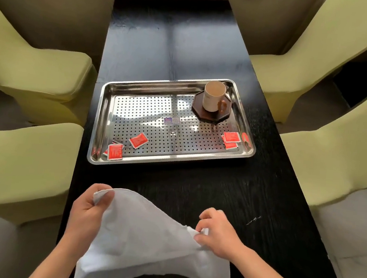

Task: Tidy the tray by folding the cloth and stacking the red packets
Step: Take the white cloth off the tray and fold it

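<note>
A white cloth (145, 236) is lifted over the near end of the black table. My left hand (87, 208) grips its upper left corner and my right hand (218, 230) pinches its right edge. Beyond it lies a steel tray (103, 119) with a perforated floor. Red packets lie in it: two overlapping ones at the front left corner (115, 151), one loose packet (138, 140) beside them, and a small pile at the front right (231, 139). Neither hand touches the tray.
A beige mug (213, 96) stands on a dark octagonal coaster (220, 116) in the tray's far right corner. A small sticker (171, 121) marks the tray floor. Yellow-green chairs (38, 71) flank the narrow black table (195, 185) on both sides.
</note>
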`<control>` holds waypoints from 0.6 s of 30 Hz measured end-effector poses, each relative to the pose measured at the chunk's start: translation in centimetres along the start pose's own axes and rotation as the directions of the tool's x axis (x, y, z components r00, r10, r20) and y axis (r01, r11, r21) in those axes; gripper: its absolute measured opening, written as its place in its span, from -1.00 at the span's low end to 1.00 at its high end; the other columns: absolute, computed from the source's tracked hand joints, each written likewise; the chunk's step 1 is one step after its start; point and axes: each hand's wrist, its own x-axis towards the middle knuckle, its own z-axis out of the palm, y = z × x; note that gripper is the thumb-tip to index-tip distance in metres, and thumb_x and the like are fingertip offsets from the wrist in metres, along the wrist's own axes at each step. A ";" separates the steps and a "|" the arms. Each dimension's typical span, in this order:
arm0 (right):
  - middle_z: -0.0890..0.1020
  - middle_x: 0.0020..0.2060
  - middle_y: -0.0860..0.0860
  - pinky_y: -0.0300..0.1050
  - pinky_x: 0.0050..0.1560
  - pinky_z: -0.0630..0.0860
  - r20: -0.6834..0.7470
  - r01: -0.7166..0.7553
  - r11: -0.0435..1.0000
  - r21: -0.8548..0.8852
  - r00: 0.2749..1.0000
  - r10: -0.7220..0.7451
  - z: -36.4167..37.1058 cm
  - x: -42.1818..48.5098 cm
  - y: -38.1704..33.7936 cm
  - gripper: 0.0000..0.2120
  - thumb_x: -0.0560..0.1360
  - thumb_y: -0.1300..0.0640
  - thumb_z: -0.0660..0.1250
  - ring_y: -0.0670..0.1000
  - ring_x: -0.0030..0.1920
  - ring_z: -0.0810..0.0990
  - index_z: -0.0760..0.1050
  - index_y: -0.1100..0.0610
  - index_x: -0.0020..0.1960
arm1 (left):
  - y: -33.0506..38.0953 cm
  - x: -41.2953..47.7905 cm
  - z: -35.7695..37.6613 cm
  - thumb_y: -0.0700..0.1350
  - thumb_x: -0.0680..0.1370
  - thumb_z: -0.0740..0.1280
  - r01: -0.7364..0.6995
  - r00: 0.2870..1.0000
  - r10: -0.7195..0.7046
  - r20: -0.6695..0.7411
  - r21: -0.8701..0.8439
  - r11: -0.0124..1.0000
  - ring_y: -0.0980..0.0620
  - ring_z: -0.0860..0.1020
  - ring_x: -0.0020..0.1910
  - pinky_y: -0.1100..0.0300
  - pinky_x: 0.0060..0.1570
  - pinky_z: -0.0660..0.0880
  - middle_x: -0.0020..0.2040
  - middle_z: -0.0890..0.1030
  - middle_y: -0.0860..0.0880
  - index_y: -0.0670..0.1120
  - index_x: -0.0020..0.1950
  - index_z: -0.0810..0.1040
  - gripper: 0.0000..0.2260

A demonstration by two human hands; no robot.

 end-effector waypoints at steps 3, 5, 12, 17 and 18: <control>0.56 0.17 -0.29 -0.16 0.21 0.41 -0.144 -0.004 0.975 0.224 0.989 0.037 -2.0 -1.5 0.9 -0.97 0.51 0.00 0.39 -0.23 0.19 0.45 0.58 -0.06 -0.09 | -0.7 -0.5 -1.1 0.06 0.55 0.38 0.046 0.998 -0.047 -0.043 -0.031 0.998 -0.03 0.52 -0.18 -0.03 -0.15 0.44 -0.21 0.60 0.00 -0.01 -0.05 0.62 -0.85; 0.64 -0.12 -0.27 -0.12 -0.05 0.52 -0.243 -0.019 0.920 0.392 0.962 0.123 -3.7 -2.6 1.2 -0.93 0.56 -0.03 0.35 -0.20 -0.08 0.58 0.52 -0.17 -0.10 | -1.2 -0.9 -1.7 0.03 0.55 0.38 0.064 0.993 -0.069 -0.101 -0.053 0.997 0.07 0.56 -0.23 0.05 -0.21 0.49 -0.23 0.63 0.03 -0.01 -0.08 0.63 -0.87; 0.55 -0.04 -0.11 -0.16 -0.21 0.46 -0.623 0.147 0.960 0.240 0.782 0.036 -8.5 1.2 0.3 -0.86 0.58 -0.02 0.34 -0.12 -0.09 0.55 0.42 -0.03 -0.10 | -2.1 2.7 0.3 0.04 0.59 0.34 0.074 0.957 -0.061 -0.285 0.033 0.997 0.21 0.50 -0.39 0.31 -0.41 0.43 -0.33 0.60 0.14 0.02 -0.18 0.58 -0.82; 0.49 0.22 0.13 0.04 0.21 0.43 -0.519 -0.104 0.982 0.157 0.837 0.172 -8.0 5.1 1.1 -0.62 0.52 0.06 0.43 0.15 0.22 0.47 0.46 0.19 0.26 | -5.9 4.3 1.1 -0.05 0.57 0.37 0.440 0.872 -0.357 -0.336 0.216 0.872 -0.13 0.58 0.11 -0.02 0.04 0.49 0.19 0.60 -0.10 -0.03 0.37 0.48 -0.63; 0.48 0.27 0.12 0.04 0.24 0.41 -0.510 -0.127 0.975 0.184 0.835 0.205 -7.5 4.7 1.6 -0.59 0.52 0.06 0.43 0.16 0.27 0.44 0.45 0.18 0.31 | -6.8 3.4 0.9 -0.06 0.56 0.37 0.497 0.852 -0.411 -0.324 0.254 0.830 -0.14 0.56 0.14 0.00 0.04 0.48 0.25 0.57 -0.12 -0.04 0.42 0.43 -0.58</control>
